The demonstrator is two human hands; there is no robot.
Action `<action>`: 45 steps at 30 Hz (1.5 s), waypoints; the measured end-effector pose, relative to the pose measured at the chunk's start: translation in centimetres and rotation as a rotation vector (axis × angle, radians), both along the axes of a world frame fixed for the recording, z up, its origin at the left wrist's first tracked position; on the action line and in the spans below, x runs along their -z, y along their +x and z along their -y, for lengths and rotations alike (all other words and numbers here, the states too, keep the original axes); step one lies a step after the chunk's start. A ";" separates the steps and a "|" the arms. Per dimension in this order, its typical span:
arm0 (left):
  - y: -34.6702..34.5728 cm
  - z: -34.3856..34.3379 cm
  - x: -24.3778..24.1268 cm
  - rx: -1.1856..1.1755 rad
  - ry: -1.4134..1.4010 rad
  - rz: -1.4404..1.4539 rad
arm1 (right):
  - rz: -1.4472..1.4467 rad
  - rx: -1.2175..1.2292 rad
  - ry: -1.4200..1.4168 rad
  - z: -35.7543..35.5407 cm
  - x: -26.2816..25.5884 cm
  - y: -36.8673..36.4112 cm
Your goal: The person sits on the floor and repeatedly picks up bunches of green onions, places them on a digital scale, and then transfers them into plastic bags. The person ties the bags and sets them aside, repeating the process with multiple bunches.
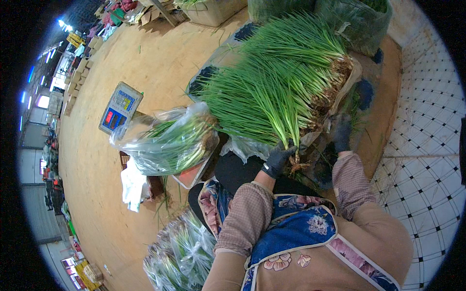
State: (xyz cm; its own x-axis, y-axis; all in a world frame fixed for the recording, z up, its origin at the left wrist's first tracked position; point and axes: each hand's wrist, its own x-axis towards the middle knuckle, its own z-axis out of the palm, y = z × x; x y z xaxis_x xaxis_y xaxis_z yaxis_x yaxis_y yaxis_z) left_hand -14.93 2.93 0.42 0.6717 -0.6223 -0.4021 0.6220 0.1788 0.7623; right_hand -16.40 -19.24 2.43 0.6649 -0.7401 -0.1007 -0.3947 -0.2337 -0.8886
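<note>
My left hand, in a black glove, grips a few green onions just above their brown roots. Their leaves lean across a large pile of green onions, whose roots face right. My right hand, gloved too, is blurred beside the root end of the pile; whether it holds anything is unclear. Clear plastic sheeting shows under the pile's near edge. To the left, a clear plastic bag of green onions rests on a weighing scale, whose display panel stands behind it.
Packed clear bags of green onions lie on the floor at lower left. White plastic bags hang over a brown crate by the scale. Large full sacks stand beyond the pile. A tiled wall borders the right side.
</note>
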 end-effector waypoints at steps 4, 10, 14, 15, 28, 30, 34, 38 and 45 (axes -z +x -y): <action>-0.1 1.1 -0.7 0.016 -0.204 -0.147 | 0.324 -0.375 0.538 3.0 3.5 0.4; -0.5 0.2 -1.6 -0.010 -0.114 0.269 | 0.073 -0.562 1.169 -6.8 -2.9 -0.5; -0.1 -0.1 -1.8 0.002 -0.138 -0.183 | 0.053 -0.650 1.233 -6.3 -1.7 -0.5; -0.1 0.1 -1.8 -0.025 -0.155 -0.229 | 0.053 -0.648 1.268 -6.4 -1.6 -0.5; 0.0 0.7 2.0 -0.156 -0.097 -0.062 | 0.499 -0.013 0.709 1.1 3.4 0.2; 0.3 0.9 2.2 -0.134 -0.090 -0.024 | 0.552 -0.041 0.776 2.2 3.4 0.1; -0.1 1.3 1.4 -0.188 -0.107 -0.082 | 0.232 -0.391 0.364 -1.3 2.4 0.5; 0.2 0.8 0.6 -0.133 0.085 0.044 | -0.019 -0.696 0.189 -6.1 -1.5 0.6; 0.1 0.7 0.3 -0.144 -0.051 -0.055 | -0.172 -0.718 0.212 -7.0 -1.9 2.2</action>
